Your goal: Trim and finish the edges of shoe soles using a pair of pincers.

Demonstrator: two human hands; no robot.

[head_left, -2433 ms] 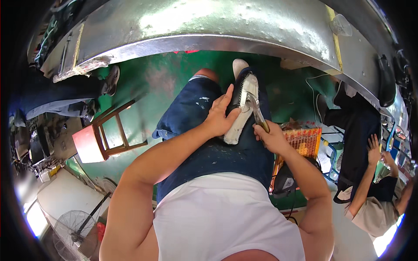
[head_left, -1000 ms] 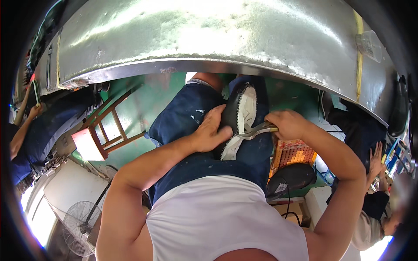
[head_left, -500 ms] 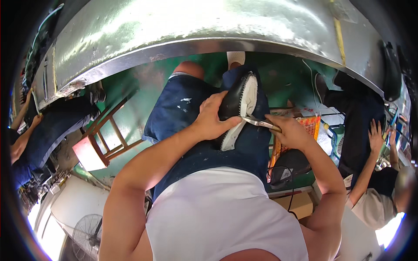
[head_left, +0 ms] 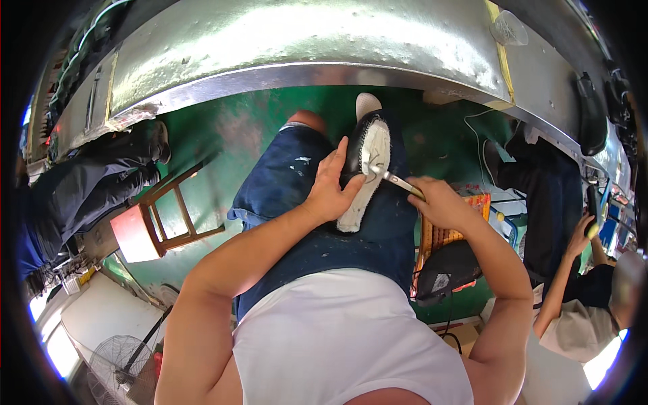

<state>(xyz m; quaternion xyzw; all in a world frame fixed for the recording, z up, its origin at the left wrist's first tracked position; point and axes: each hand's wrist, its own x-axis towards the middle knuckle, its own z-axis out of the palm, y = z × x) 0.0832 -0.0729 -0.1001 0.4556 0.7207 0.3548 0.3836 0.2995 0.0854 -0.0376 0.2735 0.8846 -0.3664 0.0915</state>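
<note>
A black leather shoe (head_left: 353,146) lies sole-up along my right thigh, toe end away from me. Its pale underside (head_left: 366,196) has a ragged, pleated edge. My left hand (head_left: 331,186) holds the shoe from its left side, fingers along the black leather and thumb at the rim of the underside. In my right hand (head_left: 442,202) is a pair of metal pincers (head_left: 399,183), gripped by the handle. Their head rests against or just over the middle of the underside; exact contact cannot be made out.
Ahead runs a metal-topped bench (head_left: 304,40). On the left lies a tipped wooden stool (head_left: 145,233), with a fan (head_left: 121,371) nearer. A black bag (head_left: 449,270) is by a woven orange seat (head_left: 439,236) on the right. Co-workers sit at both sides; one's hand (head_left: 579,236) shows right.
The shoe has rolled so its underside faces up more. The pincers' head has moved slightly up and left, over the underside. The co-worker's hands on the right have shifted.
</note>
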